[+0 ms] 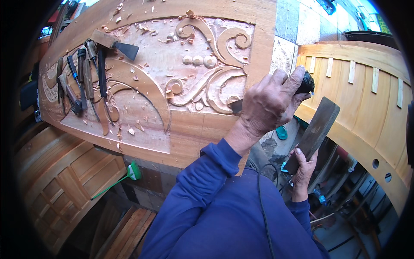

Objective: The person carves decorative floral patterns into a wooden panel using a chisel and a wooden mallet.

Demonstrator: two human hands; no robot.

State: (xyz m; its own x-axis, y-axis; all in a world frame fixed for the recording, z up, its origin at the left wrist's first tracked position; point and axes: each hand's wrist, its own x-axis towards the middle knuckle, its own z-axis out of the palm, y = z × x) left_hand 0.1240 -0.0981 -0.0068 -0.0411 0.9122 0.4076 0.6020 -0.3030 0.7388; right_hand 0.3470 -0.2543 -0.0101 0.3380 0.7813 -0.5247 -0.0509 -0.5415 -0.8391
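My left hand [269,99] is closed around a chisel. The dark blade [236,106] comes out on the left side of the fist, over the edge of the carving, and the black butt end [306,83] sticks out on the right. Lower down, my right hand [305,170] grips the bottom of a flat, dark wooden block [314,131], tilted with its upper end near the chisel's butt but apart from it. Beneath the left hand lies a large wooden panel [198,125] with carved scrolls [220,84] and a row of round bosses [197,60].
Several carving tools [84,75] and a scraper [126,49] lie on the panel among wood shavings [131,131]. A slatted wooden panel [366,99] stands at right, another paneled piece [73,185] at lower left. A green brush [133,171] and a dark cord [261,194] also show.
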